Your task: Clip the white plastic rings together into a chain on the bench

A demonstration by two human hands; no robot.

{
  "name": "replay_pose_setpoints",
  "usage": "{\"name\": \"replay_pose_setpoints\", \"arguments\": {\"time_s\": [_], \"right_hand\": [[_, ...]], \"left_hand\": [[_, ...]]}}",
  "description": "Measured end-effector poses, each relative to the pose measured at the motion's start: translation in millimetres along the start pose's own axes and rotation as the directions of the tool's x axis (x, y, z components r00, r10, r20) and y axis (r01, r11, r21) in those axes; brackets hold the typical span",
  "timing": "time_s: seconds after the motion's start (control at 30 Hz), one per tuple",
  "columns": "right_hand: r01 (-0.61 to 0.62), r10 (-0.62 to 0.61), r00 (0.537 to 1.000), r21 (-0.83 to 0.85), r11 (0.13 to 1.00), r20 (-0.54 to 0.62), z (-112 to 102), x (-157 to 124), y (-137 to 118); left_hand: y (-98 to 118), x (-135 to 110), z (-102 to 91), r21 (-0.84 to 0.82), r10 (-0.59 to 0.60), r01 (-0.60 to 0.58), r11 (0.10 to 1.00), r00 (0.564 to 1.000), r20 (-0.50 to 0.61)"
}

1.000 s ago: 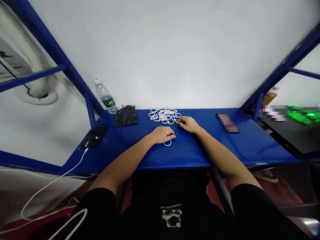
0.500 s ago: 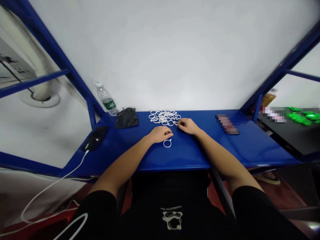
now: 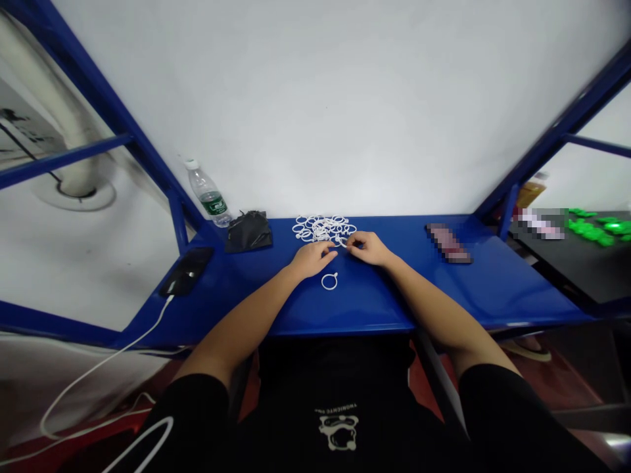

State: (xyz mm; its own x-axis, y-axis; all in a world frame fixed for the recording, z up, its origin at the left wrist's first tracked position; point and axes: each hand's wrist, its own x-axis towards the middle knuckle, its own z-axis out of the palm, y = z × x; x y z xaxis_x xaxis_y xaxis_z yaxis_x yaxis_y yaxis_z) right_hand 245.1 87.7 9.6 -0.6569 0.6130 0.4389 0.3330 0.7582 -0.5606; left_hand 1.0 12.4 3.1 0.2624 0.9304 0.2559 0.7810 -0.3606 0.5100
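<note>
Thin white rings, each with a small knob, lie in a pile [image 3: 320,227] on the blue table [image 3: 374,309] by the wall. My right hand [image 3: 369,248] is at the pile's near right edge, thumb and fingertips pinched on a white ring [image 3: 344,242]. Just left of it is my left hand [image 3: 311,259], thumb and forefinger apart and pointing toward that ring. I see nothing held in the left hand. A single white ring [image 3: 329,282] lies on the table in front of my hands, touched by neither.
Left of the pile are a crumpled black bag [image 3: 249,232] and a plastic bottle [image 3: 211,199]. A black phone [image 3: 187,271] with a white cable lies at the left edge. A blurred-out phone-like object [image 3: 447,243] is on the right. Blue frame posts [image 3: 510,210] flank the table.
My left hand has moved up toward the pile and its thumb and forefinger have parted. My right hand has shifted slightly left. The single ring has stayed put.
</note>
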Motion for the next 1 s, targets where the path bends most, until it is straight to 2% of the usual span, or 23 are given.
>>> {"name": "replay_pose_setpoints", "arguments": {"time_s": [0.1,0.23,0.33,0.43,0.53,0.77,1.0], "right_hand": [[0.074,-0.075,0.997,0.063,0.995,0.005,4,1,-13],[0.161,-0.163,0.986,0.053,0.986,0.033,9,3,-20],[0.122,-0.123,0.992,0.014,0.992,0.029,10,1,-20],[0.063,-0.063,0.998,0.003,0.998,0.024,11,-1,-19],[0.056,-0.054,0.997,-0.028,0.998,0.049,14,-1,-20],[0.037,-0.032,0.998,-0.104,0.994,0.047,19,1,-21],[0.015,-0.008,0.998,-0.109,0.994,0.057,14,0,-23]], "left_hand": [[-3,1,1.7,-0.045,0.006,-0.009,0.999,0.998,-0.064],[-6,0,3.5,-0.061,0.093,-0.101,0.993,0.988,-0.124],[-7,0,4.8,-0.045,0.147,-0.155,0.987,0.977,-0.156],[-9,1,5.5,-0.018,0.148,-0.153,0.988,0.973,-0.18],[-11,1,6.5,0.043,0.165,-0.159,0.986,0.966,-0.2],[-15,2,10.2,0.145,0.284,-0.259,0.955,0.941,-0.186],[-5,0,5.4,0.065,0.179,-0.17,0.983,0.966,-0.185]]}}
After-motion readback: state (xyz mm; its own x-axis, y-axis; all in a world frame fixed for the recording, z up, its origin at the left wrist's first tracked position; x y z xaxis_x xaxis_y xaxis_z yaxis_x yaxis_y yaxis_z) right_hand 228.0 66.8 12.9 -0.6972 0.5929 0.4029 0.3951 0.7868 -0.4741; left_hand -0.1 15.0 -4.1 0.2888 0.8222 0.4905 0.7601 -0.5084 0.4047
